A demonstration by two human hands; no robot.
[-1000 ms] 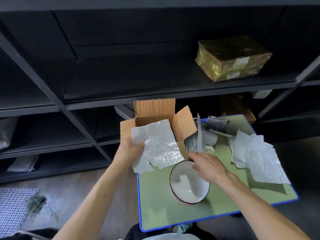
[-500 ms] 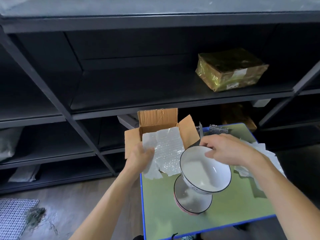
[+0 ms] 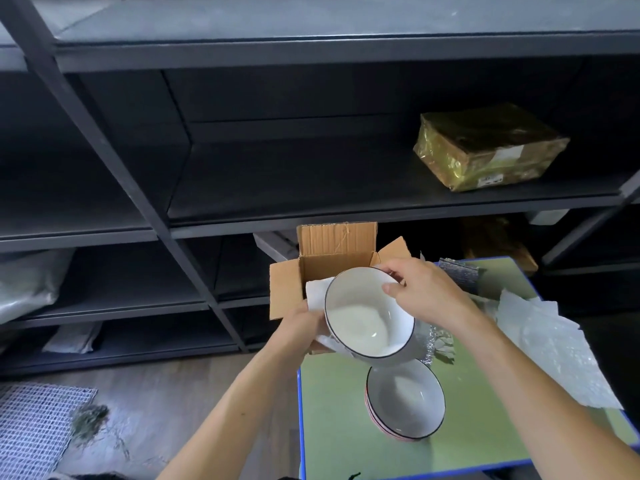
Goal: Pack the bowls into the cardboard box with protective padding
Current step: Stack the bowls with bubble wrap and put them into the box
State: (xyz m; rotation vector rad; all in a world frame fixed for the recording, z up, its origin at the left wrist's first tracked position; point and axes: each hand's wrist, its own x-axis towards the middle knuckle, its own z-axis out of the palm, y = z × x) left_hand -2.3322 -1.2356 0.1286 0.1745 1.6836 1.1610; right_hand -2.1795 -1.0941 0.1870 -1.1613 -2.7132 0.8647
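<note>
Right hand point(image 3: 427, 296) pinches the white bowl point(image 3: 367, 323) by its rim, thumb inside, at the cardboard box point(image 3: 334, 249) mouth. Left hand point(image 3: 299, 329) grips bubble wrap point(image 3: 316, 293) beneath (fingertips hidden) — a slip could crack it on the stacked bowls point(image 3: 405, 400) below.

Dark grey metal shelving point(image 3: 242, 188) fills the rear; its uprights slant across the view. A gold-wrapped parcel point(image 3: 488, 147) lies on the middle shelf at right, and a second, dimmer parcel point(image 3: 495, 237) sits on the shelf below. Pale bags point(image 3: 27, 282) lie on the lower left shelves. Floor point(image 3: 166, 393): grey-brown wood-look boards. A white mesh mat point(image 3: 34, 424) lies at lower left, a greenish clump point(image 3: 88, 419) just beside it. The table point(image 3: 332, 438) has a green top with blue edging. Light is dim.
</note>
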